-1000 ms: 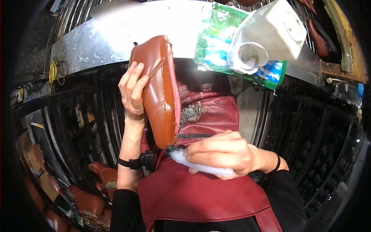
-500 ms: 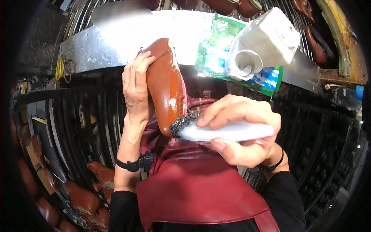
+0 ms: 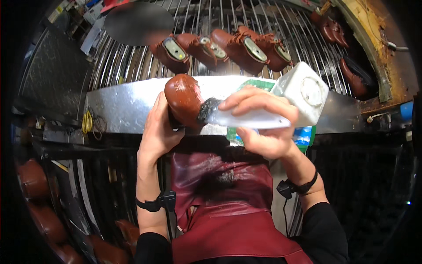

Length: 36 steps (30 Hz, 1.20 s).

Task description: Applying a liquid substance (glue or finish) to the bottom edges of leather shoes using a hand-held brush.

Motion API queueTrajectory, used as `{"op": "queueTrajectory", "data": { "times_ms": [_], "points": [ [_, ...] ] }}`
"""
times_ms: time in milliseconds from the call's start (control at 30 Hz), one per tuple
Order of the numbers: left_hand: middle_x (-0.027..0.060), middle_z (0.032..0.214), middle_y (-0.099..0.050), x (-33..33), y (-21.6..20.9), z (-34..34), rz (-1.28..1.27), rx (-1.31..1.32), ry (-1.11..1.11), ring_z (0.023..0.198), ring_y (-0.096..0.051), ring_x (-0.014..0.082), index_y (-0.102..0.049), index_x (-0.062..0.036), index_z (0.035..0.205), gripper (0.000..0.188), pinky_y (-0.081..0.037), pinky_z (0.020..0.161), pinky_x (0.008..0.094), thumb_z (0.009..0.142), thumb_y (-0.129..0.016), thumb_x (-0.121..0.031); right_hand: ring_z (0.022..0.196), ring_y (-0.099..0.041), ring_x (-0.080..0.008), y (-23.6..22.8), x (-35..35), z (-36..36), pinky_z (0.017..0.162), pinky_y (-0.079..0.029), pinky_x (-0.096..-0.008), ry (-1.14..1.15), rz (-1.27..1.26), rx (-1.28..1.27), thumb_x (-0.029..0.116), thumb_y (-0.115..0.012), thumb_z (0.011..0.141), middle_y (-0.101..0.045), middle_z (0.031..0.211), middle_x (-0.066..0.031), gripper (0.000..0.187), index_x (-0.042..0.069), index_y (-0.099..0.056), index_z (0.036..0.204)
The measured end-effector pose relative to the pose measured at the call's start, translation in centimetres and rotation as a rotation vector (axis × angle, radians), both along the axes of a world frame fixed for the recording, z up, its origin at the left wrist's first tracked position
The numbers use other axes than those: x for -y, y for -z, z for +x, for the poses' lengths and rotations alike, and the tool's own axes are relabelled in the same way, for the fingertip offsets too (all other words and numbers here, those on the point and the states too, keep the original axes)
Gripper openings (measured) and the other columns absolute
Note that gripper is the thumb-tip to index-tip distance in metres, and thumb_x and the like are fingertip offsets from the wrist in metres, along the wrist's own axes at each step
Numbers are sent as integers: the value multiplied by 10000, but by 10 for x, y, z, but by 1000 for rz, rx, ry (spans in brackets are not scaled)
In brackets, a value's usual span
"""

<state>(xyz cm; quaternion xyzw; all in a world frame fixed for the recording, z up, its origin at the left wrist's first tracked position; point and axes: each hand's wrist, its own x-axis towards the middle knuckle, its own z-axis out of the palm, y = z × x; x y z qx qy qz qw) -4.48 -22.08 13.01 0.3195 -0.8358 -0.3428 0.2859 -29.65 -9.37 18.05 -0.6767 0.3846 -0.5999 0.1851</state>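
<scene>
My left hand (image 3: 154, 132) is closed around the side of a brown leather shoe upper (image 3: 182, 97), its rounded end facing up and its other end hidden from view. Between the fingers and thumb of my right hand (image 3: 274, 127) is a brush (image 3: 250, 120) with a pale handle and dark bristles. The bristles touch the right edge of the shoe upper, beside a pale pinkish strip. Both hands are over the near part of a metal tabletop (image 3: 127, 103).
A white square plastic container (image 3: 303, 94) stands on a green and blue printed sheet (image 3: 255, 83) at right. Beyond the tabletop, several brown shoes (image 3: 246, 48) rest on metal bars. More brown shoes (image 3: 48, 220) lie at lower left, and yellow cord (image 3: 87, 121) hangs at the left.
The shoe upper has been lifted off my lap side toward the tabletop and turned, its rounded end now up. My right hand moved away from me with the brush; the view now takes in more of the rack.
</scene>
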Motion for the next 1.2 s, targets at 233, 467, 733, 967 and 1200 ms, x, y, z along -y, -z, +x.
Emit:
{"op": "queueTrajectory", "data": {
  "times_ms": [233, 467, 733, 967, 1200],
  "points": [
    [184, 1376, -649, 7, 37, 20, 574, -535, -90, 1208, -677, 293, -490, 40, 1530, 1016, -597, 1021, 419, 597, -866, 182, 805, -690, -100, 62, -60, 5, 700, -535, -247, 471, 446, 445, 58, -781, 935, -750, 933, -69, 131, -40, -756, 1018],
    [226, 1400, -638, -96, 92, 69, 673, -681, -76, 1284, -641, 337, -510, 107, 1481, 877, -472, 1149, 454, 794, -883, -289, 595, -672, -106, 99, -136, 3, 498, -510, -238, 899, 351, 498, 131, -749, 1015, -724, 787, -67, 179, -42, -731, 1056],
    [114, 1013, -763, -128, 86, 61, 848, -578, -188, 917, -726, 198, -678, 95, 1321, 722, -562, 901, 323, 660, -850, -137, 507, -670, -213, 78, -119, -3, 403, -508, -300, 625, 485, 1241, 208, -687, 1027, -717, 747, -161, 246, -18, -671, 932],
    [244, 1208, -745, -132, 72, 54, 1059, -645, -12, 1112, -743, 326, -648, 117, 1339, 713, -563, 1047, 440, 727, -828, -203, 544, -655, -170, 53, -112, 20, 470, -490, -280, 238, 545, 1091, 78, -703, 949, -736, 809, -166, 125, -46, -700, 930],
    [273, 1278, -699, -117, 70, 45, 1089, -743, 77, 1131, -731, 332, -553, 176, 1394, 741, -573, 1034, 447, 836, -780, -256, 792, -740, -196, 56, -147, 75, 701, -581, -307, 153, 390, 625, 15, -773, 884, -775, 955, -185, 138, -98, -729, 949]
  ]
}}
